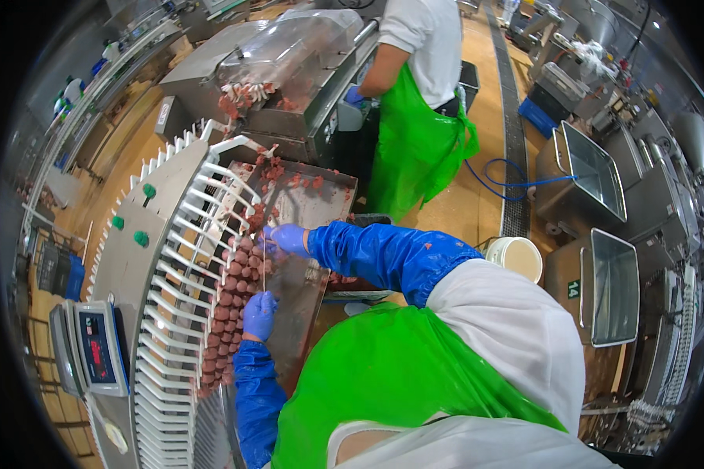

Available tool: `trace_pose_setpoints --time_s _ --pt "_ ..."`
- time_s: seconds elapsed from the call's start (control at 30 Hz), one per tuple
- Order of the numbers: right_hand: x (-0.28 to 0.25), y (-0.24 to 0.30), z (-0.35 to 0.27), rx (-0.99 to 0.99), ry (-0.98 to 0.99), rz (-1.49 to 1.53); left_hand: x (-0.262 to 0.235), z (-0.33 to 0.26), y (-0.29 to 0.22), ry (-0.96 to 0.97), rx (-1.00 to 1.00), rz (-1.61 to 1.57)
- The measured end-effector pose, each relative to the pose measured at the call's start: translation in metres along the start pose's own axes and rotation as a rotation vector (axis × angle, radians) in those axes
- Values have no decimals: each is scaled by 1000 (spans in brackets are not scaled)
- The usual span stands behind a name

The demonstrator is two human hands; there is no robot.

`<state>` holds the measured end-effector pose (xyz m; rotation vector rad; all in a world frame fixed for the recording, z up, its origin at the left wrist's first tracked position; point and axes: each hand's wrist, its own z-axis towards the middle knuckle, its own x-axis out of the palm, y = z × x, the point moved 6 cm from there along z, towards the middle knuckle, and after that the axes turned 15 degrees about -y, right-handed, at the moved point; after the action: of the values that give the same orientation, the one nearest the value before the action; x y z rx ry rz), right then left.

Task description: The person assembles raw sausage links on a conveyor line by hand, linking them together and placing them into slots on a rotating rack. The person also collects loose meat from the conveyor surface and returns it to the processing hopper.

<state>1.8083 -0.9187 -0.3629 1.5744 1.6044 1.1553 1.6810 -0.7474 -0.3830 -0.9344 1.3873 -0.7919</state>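
Note:
My left hand (260, 315), in a violet-blue glove, is closed by the lower part of the rows of round reddish-brown meat pieces (228, 301), which look like short sausage links. Farther up, my right hand (288, 239), gloved alike, has its fingers closed near the top of these rows. A thin pale strand (264, 270) runs taut between both hands. Along the left of the meat stands a curved rack of white prongs (181, 309). Beneath and to the right lies a metal tray (296, 301).
Beyond the tray stands a steel machine (289, 70) with a clear cover and meat scraps. A co-worker in a green apron (414, 144) is beside it. A digital scale (98, 348) sits at the left. Metal bins (614, 289) and a white bucket (518, 259) stand on the right.

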Motion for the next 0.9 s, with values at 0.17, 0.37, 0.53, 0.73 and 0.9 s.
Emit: trace_pose_setpoints --time_s 0.17,0.37,0.53,0.73,0.9 --pt "47 12 -37 290 319 478 16 -15 0 -121 163 103" --pt "16 27 -57 177 310 381 22 -21 1 -153 461 507" --pt "10 103 -88 44 229 459 22 -41 75 -2 213 527" --pt "-17 150 -71 -358 290 2 -24 -88 167 -62 21 713" --pt "8 43 -40 -344 212 -162 -28 -66 67 -216 118 388"
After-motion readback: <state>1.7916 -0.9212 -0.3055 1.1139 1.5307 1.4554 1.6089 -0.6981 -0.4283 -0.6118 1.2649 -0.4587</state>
